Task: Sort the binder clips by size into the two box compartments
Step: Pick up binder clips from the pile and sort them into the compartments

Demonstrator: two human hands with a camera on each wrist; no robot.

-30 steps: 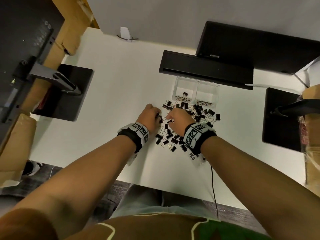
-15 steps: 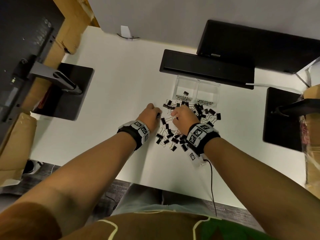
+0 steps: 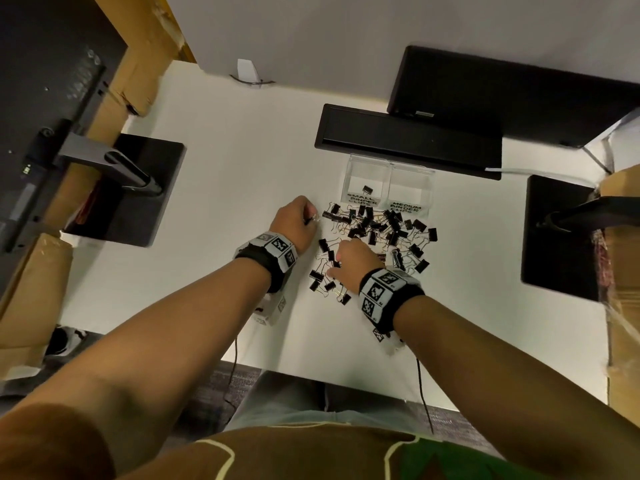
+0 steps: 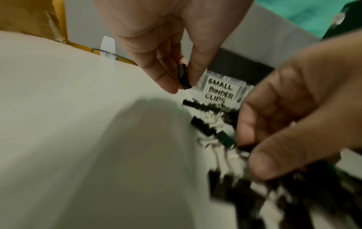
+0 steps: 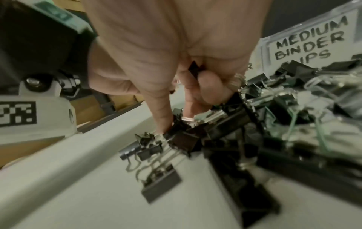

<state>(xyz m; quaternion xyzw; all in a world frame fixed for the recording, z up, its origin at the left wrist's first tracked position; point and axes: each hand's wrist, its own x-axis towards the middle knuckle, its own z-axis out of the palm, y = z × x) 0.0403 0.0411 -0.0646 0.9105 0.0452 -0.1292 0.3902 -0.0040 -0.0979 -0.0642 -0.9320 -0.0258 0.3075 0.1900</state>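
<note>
The binder clips (image 3: 375,237) lie in a loose black heap on the white table (image 3: 214,188), right in front of the clear box (image 3: 388,183) with its 2 compartments. The left compartment, labelled SMALL BINDER CLIPS (image 4: 220,93), holds 1 clip (image 3: 367,189); the right one carries the label MEDIUM BINDER CLIPS (image 5: 309,41), and you can see no clip in it from the head view.

Your left hand (image 3: 294,225) sits at the left edge of the heap, raised a little off the table, and pinches a small black clip (image 4: 183,76) between thumb and fingertip. Your right hand (image 3: 353,266) is down on the near part of the heap: its thumb and forefinger close on a clip at the pile's edge (image 5: 177,124), and its curled fingers hold another black clip (image 5: 195,69) against the palm.

Beyond the box lies a long black bar (image 3: 405,140) with a dark monitor (image 3: 502,95) behind it. Black monitor bases stand at the left (image 3: 138,199) and right (image 3: 557,237) of the table, and cardboard (image 3: 138,74) leans at the far left. Both wrists wear bands with black-and-white markers (image 3: 381,289).
</note>
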